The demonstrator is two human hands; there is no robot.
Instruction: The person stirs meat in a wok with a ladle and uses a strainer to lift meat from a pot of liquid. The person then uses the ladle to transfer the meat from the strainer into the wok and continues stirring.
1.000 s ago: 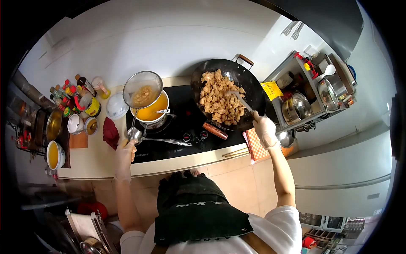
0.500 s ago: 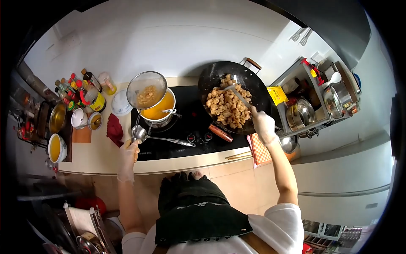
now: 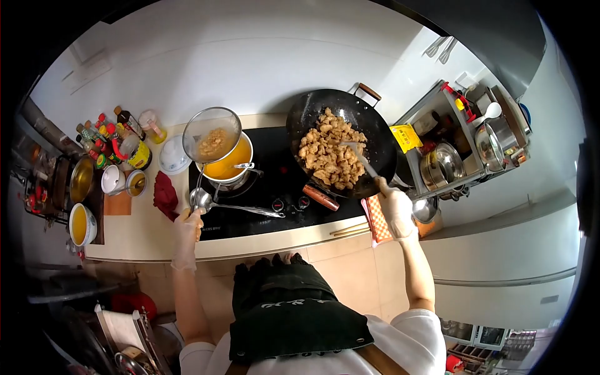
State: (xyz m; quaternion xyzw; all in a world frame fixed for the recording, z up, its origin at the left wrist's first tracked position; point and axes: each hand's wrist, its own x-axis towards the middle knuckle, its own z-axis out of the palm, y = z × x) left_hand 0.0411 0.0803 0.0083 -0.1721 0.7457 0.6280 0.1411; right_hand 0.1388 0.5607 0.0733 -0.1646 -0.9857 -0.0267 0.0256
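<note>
My gloved left hand (image 3: 187, 232) is closed on the handle of a round mesh strainer (image 3: 213, 125), which holds some browned pieces above a white pot (image 3: 250, 139) of yellow liquid. A metal ladle (image 3: 203, 199) lies beside that hand, its handle over the cooktop. My gloved right hand (image 3: 396, 209) grips a metal spatula (image 3: 371, 169), whose blade is among the browned chunks (image 3: 331, 150) in the black wok (image 3: 378, 140). The wok's wooden handle (image 3: 320, 197) points toward the front.
Bottles (image 3: 103, 140), small bowls (image 3: 113, 179) and a dark red cloth (image 3: 165, 196) are on the left counter (image 3: 134, 234). Chopsticks (image 3: 350, 230) lie near a checked cloth (image 3: 377, 220). A rack (image 3: 472, 178) with metal pans stands at the right.
The spatula has shifted within the chunks, and my right hand has moved slightly down and right. The chunks are heaped differently. My left hand still holds the strainer over the pot.
</note>
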